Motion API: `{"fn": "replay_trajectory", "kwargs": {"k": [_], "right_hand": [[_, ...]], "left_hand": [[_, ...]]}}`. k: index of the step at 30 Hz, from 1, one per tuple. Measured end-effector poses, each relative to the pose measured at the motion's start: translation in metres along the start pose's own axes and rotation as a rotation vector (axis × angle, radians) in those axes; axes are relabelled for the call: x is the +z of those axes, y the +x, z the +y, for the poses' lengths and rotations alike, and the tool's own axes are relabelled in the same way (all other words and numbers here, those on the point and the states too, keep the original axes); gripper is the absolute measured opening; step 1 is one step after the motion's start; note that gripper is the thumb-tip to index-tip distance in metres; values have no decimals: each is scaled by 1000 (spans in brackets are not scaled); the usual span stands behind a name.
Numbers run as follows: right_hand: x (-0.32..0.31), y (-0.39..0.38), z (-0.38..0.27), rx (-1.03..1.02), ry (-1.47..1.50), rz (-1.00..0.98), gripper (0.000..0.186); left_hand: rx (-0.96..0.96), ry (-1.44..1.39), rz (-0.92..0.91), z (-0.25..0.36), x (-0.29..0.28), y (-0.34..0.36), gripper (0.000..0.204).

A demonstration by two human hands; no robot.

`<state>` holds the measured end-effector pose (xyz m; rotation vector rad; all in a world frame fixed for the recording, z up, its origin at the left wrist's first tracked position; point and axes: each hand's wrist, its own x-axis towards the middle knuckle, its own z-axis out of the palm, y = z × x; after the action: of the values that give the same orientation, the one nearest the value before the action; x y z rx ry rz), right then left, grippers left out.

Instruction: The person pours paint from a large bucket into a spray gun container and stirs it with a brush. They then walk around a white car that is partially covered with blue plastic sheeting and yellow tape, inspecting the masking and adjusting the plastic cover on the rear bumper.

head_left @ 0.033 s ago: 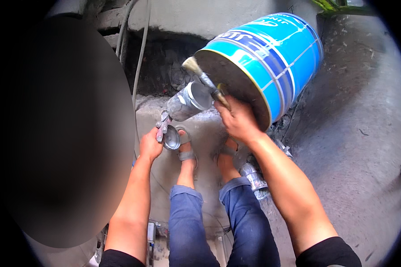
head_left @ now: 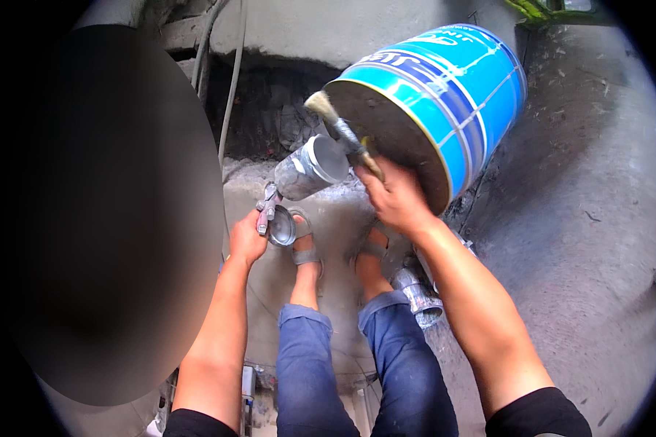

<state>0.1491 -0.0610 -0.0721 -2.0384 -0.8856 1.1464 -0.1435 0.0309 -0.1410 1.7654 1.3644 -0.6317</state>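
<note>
Both hands are apart, each closed around a tool. Left hand (head_left: 248,240): gripped on a silver and pink spray gun (head_left: 269,205), its grey cylindrical cup (head_left: 299,175) tilted up to the right. Right hand (head_left: 399,195): wrapped around the handle of a paintbrush (head_left: 348,138), pale bristles pointing up and left; whether it also grips the drum behind it, I cannot tell.

That blue drum (head_left: 463,87) lies tilted at upper right, its brown near end facing the hands. The cup's rim sits just beside the brush, so room between the tools is tight. Wider room lies lower down, where grey floor (head_left: 339,291) shows between the legs. A grey curved surface (head_left: 583,218) spreads along the right side.

Counted: one spray gun, one cup, one shallow silver dish (head_left: 281,226) by the left fingers, one brush, one drum, two sandalled feet (head_left: 307,251).
</note>
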Motion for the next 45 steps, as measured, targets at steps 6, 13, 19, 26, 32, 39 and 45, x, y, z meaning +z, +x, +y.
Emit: {"fn": "replay_trajectory", "kwargs": {"k": [6, 13, 19, 26, 32, 39, 45], "right_hand": [[-99, 8, -34, 175, 314, -85, 22], [-234, 33, -25, 54, 188, 68, 22], [-323, 43, 15, 115, -1, 168, 21], [-351, 68, 45, 149, -63, 246, 24], [-348, 75, 39, 154, -284, 311, 24], [-344, 59, 19, 101, -405, 546, 25], [-334, 58, -2, 124, 160, 511, 26]], "left_hand": [[207, -82, 31, 36, -24, -5, 27], [395, -236, 99, 90, -49, -21, 22], [546, -374, 177, 112, -69, -44, 14], [560, -532, 254, 135, -107, -76, 14], [603, -553, 306, 130, -117, -83, 16], [711, -455, 381, 108, -102, -81, 17], [565, -516, 341, 129, -109, -99, 12]]}}
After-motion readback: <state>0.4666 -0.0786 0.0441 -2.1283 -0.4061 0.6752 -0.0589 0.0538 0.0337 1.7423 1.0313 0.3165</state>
